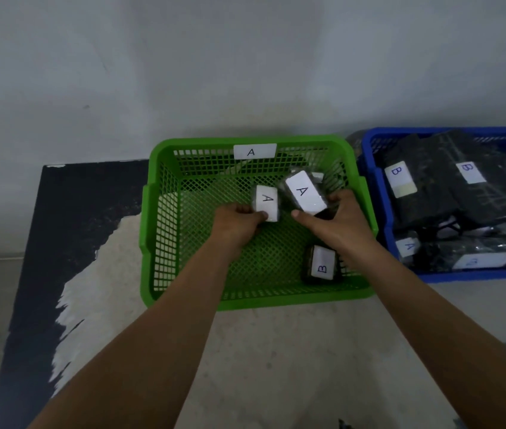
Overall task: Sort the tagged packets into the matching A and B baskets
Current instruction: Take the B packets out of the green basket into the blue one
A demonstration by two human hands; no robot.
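green basket (245, 300): the landmark, with a white "A" tag (254, 151) on its far wall.
left hand (239, 222): inside the green basket, left of centre. Thumb and curled fingers pinch the small A packet (266, 202) by its near end.
right hand (338, 221): inside the green basket, right of centre. Fingers wrap round the larger A packet (304, 193), which is tilted with its tag up.
B packet (322, 264): lies on the green basket's floor at the near-right corner, under the right wrist. Wrong basket.
blue basket (431, 131): just right of the green basket, piled with dark B-tagged packets (400, 178).
stray A packet (409, 246): in the blue basket, on the side nearest the green basket. Misplaced.
step: probably dropping both A packets in the green basket. Both match its tag.
next move: let go of both. Then a free hand goes to the B packet, takes it by its sides and carries it right, over the rim into the blue basket. The stray A packet comes back the other way.
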